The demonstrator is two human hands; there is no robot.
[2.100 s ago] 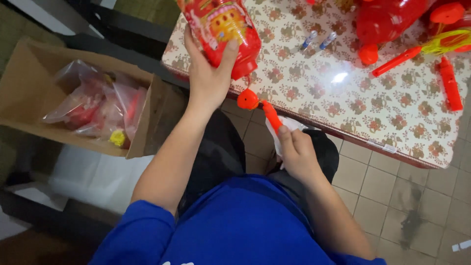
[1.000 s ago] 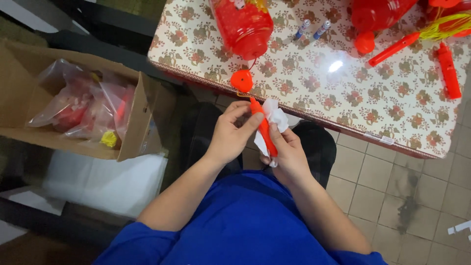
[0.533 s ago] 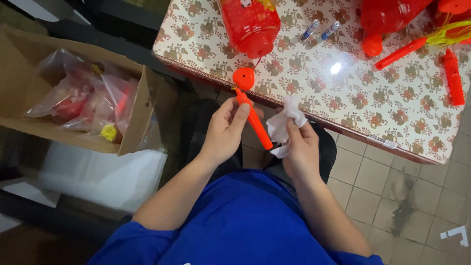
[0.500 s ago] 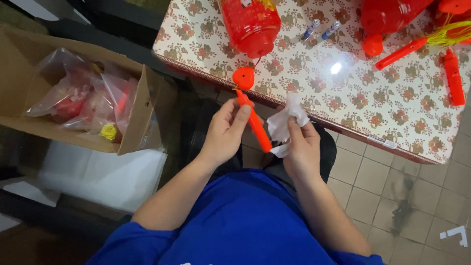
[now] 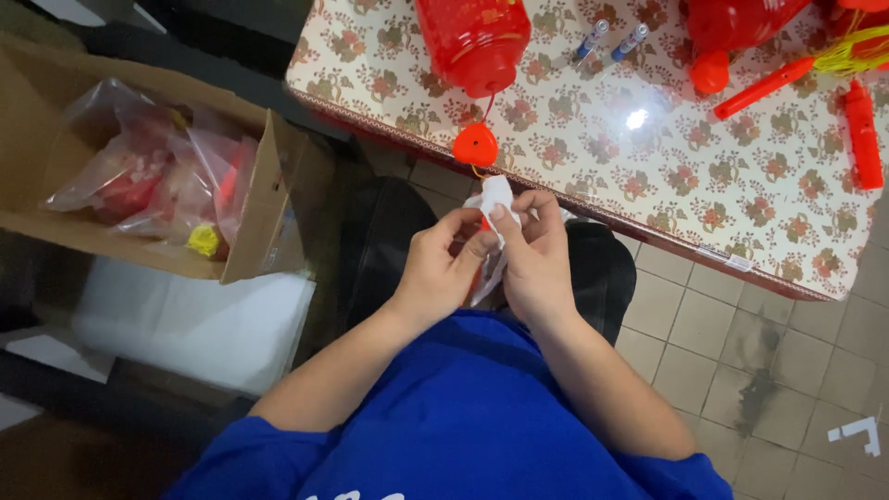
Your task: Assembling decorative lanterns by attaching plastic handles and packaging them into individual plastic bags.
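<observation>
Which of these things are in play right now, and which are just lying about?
In hand:
left hand
right hand
white wrapper
red stick, mostly hidden

Lying about:
red lantern
red heart pendant
two markers
red sticks
cardboard box of bagged parts

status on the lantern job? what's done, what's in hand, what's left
Done: one red plastic lantern lies on the floral tablecloth table, its red tassel cap hanging at the edge. In hand: the left hand and right hand pinch a crumpled white plastic wrapper around a red stick that barely shows. Left: loose red handle sticks on the table and bagged red parts in the cardboard box.
</observation>
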